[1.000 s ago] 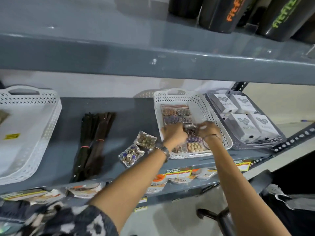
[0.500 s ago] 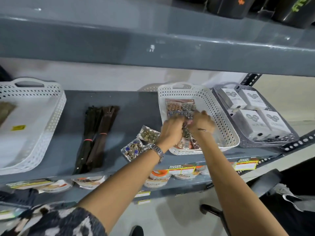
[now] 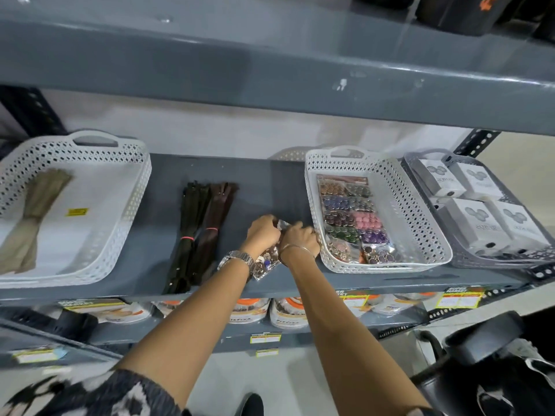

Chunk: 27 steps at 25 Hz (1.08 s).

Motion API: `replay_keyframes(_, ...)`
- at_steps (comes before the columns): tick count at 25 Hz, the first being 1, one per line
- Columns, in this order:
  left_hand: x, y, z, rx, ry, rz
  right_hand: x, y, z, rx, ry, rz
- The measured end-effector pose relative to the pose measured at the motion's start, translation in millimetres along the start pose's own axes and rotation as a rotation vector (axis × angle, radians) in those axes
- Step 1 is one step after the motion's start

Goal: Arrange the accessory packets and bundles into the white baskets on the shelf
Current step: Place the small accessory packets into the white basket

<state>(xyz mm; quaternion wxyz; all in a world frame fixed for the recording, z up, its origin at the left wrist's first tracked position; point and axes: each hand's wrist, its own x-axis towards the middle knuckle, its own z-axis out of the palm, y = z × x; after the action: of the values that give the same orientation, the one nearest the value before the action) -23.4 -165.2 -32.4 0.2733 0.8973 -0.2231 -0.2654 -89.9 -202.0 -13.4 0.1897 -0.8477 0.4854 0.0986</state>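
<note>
A white basket [image 3: 310, 205] at the right of the grey shelf holds several clear packets of coloured buttons [image 3: 351, 217] laid in rows. Just left of it, two loose button packets [image 3: 265, 267] lie on the bare shelf. My left hand [image 3: 262, 232], with a metal watch on the wrist, and my right hand [image 3: 301, 240], with a thin bangle, are side by side, curled over these packets and gripping them. The hands hide most of the packets. Further left on the shelf lie dark bundles [image 3: 201, 232] tied with red bands.
A second white basket [image 3: 129, 211] at the left holds a beige bundle [image 3: 33, 211]. A grey basket [image 3: 420, 187] with white boxes stands at the far right. The upper shelf's edge [image 3: 270, 76] hangs low overhead. Below, a lower shelf holds round packs.
Both hands have left the right white basket and moved left to the loose packets on the shelf, where they have closed on them. The packets in the basket now lie uncovered.
</note>
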Motion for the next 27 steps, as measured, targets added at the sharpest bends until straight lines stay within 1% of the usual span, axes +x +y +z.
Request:
replay_keyframes(2,1,-1,-9,-0.103,0.051,-0.091,-5,-3,1,0.06,0.041,-0.083)
replay_keyframes(4,1,2,-24,-0.141,0.177,-0.117,-8,-8,-9,0.127,0.148,-0.198)
replay_keyframes(6,-1,16,-36,-0.183,0.269,-0.062,-8,-6,-26,0.202,0.282,-0.291)
replay_keyframes(7,-2,27,-38,-0.22,0.284,-0.017,-6,-1,-36,0.243,0.351,-0.303)
replay_keyframes(9,-8,56,-30,-0.287,0.273,0.081,4,22,-57,0.316,0.469,-0.266)
replay_keyframes(10,-12,71,-21,-0.282,0.256,0.131,13,38,-66,0.335,0.488,-0.224)
replay_keyframes(12,-19,96,3,-0.146,0.209,0.236,32,73,-79,0.303,0.425,-0.114)
replay_keyframes(15,-27,107,36,0.277,0.154,0.398,52,110,-83,0.261,0.203,0.004)
replay_keyframes(17,-29,103,48,0.483,0.106,0.428,60,119,-77,0.179,0.053,0.011)
replay_keyframes(19,-31,99,53,0.595,0.077,0.416,64,122,-69,0.131,-0.052,0.002)
replay_keyframes(20,-33,99,54,0.63,0.089,0.417,66,123,-67,0.113,-0.061,-0.004)
replay_keyframes(22,-35,99,53,0.665,0.125,0.418,68,124,-66,0.099,-0.023,-0.019)
replay_keyframes(25,-43,98,50,0.74,0.058,0.395,69,124,-69,0.106,0.024,-0.072)
replay_keyframes(27,-49,97,50,0.746,0.024,0.389,71,125,-69,0.062,0.007,-0.111)
